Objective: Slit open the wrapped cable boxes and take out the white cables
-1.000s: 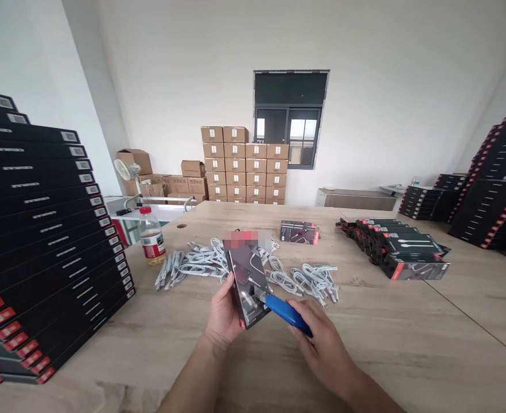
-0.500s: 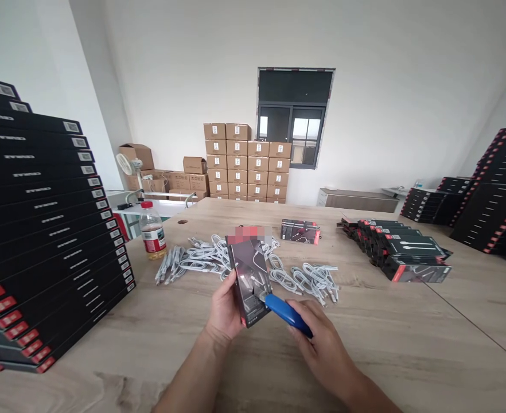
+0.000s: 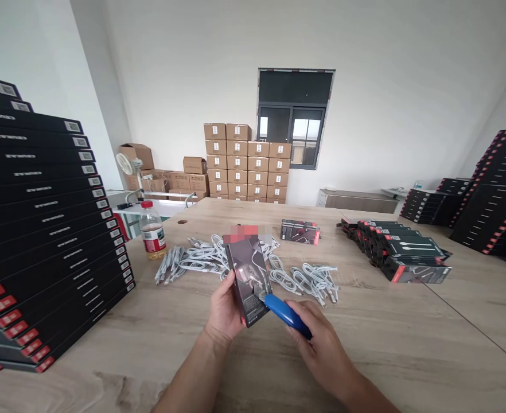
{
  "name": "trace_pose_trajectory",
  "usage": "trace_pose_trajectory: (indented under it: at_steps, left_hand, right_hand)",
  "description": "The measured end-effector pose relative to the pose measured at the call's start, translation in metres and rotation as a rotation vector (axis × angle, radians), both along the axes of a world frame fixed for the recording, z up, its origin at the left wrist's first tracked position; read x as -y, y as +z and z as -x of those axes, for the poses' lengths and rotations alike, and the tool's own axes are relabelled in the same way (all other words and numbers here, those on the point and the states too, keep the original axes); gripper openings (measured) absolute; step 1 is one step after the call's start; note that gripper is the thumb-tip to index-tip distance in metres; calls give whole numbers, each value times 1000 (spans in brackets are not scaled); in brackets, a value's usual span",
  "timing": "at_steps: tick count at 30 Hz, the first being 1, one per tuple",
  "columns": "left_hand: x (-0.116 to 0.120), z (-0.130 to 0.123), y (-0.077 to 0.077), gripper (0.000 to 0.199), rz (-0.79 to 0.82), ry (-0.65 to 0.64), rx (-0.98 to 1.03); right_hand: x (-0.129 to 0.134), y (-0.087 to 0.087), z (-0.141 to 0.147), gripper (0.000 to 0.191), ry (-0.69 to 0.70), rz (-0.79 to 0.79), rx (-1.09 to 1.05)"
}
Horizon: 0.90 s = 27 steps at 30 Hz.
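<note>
My left hand (image 3: pixel 224 310) grips a slim black-and-red cable box (image 3: pixel 248 269) by its left side and lower end, tilted up above the table. A cable is pictured on the face turned toward me. In my right hand (image 3: pixel 322 344) is a blue-handled utility knife (image 3: pixel 288 315), fingers wrapped round the handle. Its grey tip meets the lower right part of the box; whether it cuts into it I cannot tell. Behind the box lie coiled grey-white cables (image 3: pixel 205 256), with more coils (image 3: pixel 315 281) to the right.
Tall stacks of black boxes (image 3: pixel 55 212) stand at the left, and others (image 3: pixel 494 212) at the far right. Flat cable boxes (image 3: pixel 412 245) lie in a row on the right, a few more (image 3: pixel 300 232) at centre back. A red-capped bottle (image 3: pixel 153 232) stands left of the cables.
The box has tilted very slightly in my left hand, and the light on its face has shifted. The knife tip stays against its lower right part.
</note>
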<state>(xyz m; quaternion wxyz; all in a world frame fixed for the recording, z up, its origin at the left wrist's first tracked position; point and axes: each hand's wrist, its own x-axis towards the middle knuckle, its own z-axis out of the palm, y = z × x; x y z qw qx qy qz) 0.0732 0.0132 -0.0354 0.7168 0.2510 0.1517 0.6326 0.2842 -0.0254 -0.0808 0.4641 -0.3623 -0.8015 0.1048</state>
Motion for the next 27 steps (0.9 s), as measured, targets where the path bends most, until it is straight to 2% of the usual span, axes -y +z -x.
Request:
trace_pose_trajectory:
  at_steps: [6, 11, 14, 18, 22, 27]
  left_hand:
    - [-1, 0, -2, 42, -13, -16, -2]
    - [4, -4, 3, 47, 16, -80, -31]
    - [7, -8, 5, 53, 79, -103, -66]
    - [10, -18, 4, 47, 217, -101, -181]
    - [13, -25, 5, 53, 291, -194, -256]
    - [14, -22, 5, 63, 317, -381, -339]
  right_hand:
    - [1, 1, 1, 37, 1, 14, -8]
    - [2, 0, 3, 39, -19, -7, -19]
    - [0, -2, 4, 41, -61, -61, -26]
    - [-5, 0, 3, 37, -192, -84, -82]
    - [-8, 5, -6, 34, -280, -126, -84]
    - [-6, 12, -14, 32, -300, -192, -32]
